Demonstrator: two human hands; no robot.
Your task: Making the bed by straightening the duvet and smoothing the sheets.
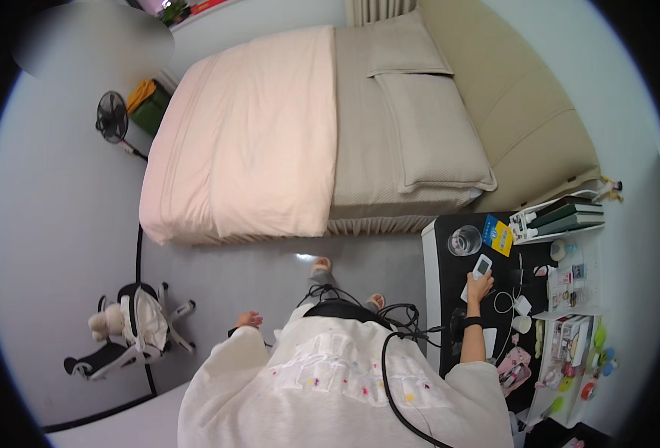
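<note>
A white remote control (482, 266) with a small grey screen is at the black desktop (449, 284), on my right. My right hand (479, 285) is closed over its lower part, fingers on top; whether it is lifted off the desk I cannot tell. A glass (464, 241) stands just beyond that hand, beside a blue and yellow packet (498, 236). White cable (504, 302) lies close to my right wrist. My left hand (250, 319) hangs over the floor by my side, fingers apart and holding nothing.
A bed (263, 142) with pink cover and beige pillows stands ahead. White shelves (569, 313) with books and small toys line the desk's right side. An office chair (132, 328) and a fan (112, 117) are at left. Black cables (405, 317) loop around my waist.
</note>
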